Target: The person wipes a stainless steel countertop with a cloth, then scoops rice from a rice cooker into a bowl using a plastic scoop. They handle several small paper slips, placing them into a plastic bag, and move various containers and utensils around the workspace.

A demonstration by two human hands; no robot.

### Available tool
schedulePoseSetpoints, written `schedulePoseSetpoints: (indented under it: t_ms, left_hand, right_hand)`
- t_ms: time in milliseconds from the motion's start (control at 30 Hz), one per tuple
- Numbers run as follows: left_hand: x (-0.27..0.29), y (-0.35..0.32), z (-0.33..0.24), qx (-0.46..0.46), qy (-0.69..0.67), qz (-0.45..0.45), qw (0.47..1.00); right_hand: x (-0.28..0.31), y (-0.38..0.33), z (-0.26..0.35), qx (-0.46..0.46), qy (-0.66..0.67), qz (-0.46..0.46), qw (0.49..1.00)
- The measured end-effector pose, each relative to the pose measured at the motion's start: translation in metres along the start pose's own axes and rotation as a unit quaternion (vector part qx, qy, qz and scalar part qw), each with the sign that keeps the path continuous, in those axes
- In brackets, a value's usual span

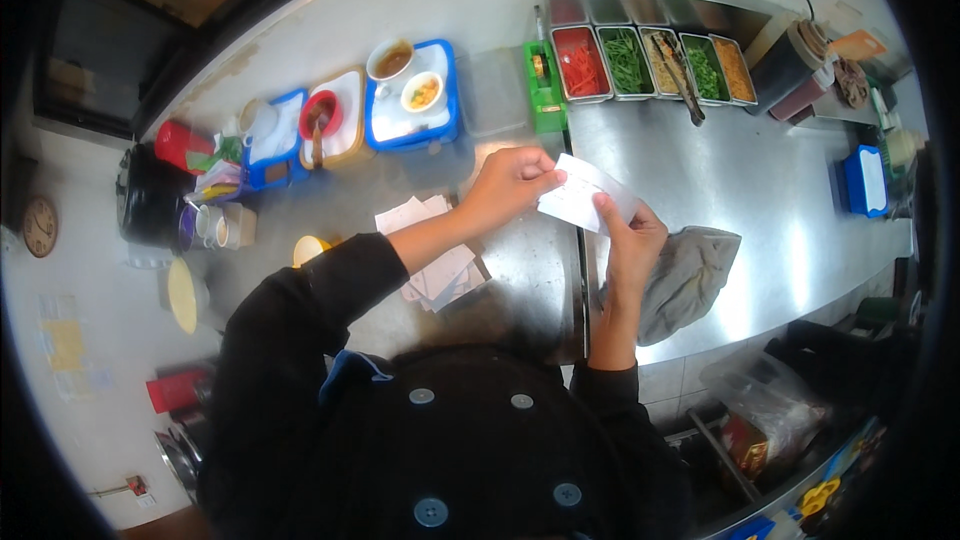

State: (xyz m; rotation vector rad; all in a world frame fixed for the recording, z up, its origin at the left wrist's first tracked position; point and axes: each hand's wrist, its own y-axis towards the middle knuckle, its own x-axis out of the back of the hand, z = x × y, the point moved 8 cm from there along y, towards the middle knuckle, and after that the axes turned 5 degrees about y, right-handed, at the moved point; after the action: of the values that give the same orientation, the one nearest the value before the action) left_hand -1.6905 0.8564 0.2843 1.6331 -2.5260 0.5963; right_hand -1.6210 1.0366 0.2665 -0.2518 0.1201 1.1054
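A small white paper slip [583, 196] is held up over the steel counter between my two hands. My left hand [512, 185] pinches its upper left corner between thumb and fingers. At the lower right edge, my right hand [632, 236] grips the slip, thumb on top. Faint writing shows on the paper. Below my left forearm lies a loose pile of pale paper slips [437, 270] on the counter. A crumpled grey cloth [692, 278] rests just right of my right hand.
Metal pans of cut vegetables [628, 65] line the back, with tongs [682, 85] across them. A green tape dispenser [545, 90] stands beside them. Blue-rimmed containers [455, 105] bearing bowls sit at the back left. A yellow cup [310, 248] is near my left sleeve.
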Motion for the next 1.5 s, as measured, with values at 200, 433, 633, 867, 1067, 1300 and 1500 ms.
schedulePoseSetpoints:
  t_ms: [200,433,633,867,1067,1300,1500]
  left_hand:
    - [0.049,0.101,0.047,0.113,0.108,-0.181,0.971]
    - [0.047,0.159,0.101,0.202,-0.107,-0.242,0.943]
    - [0.042,0.166,0.109,0.18,-0.257,-0.181,0.932]
    - [0.028,0.149,0.104,0.069,-0.411,-0.122,0.901]
    - [0.004,0.114,0.099,0.079,-0.209,-0.217,0.95]
    - [0.018,0.105,0.094,-0.005,0.165,-0.344,0.924]
    - [0.019,0.029,-0.021,-0.109,0.028,-0.181,0.977]
  right_hand:
    - [0.024,0.003,0.009,0.027,0.01,-0.069,0.997]
    - [0.032,-0.008,0.013,0.043,0.029,-0.053,0.997]
    - [0.037,-0.012,-0.001,0.008,0.062,-0.041,0.997]
    - [0.036,-0.013,0.001,0.019,0.078,-0.04,0.996]
    - [0.033,-0.014,-0.005,0.004,0.062,-0.037,0.997]
    - [0.03,-0.014,-0.002,0.017,0.075,-0.033,0.997]
    - [0.033,-0.018,0.004,0.013,0.03,-0.009,0.999]
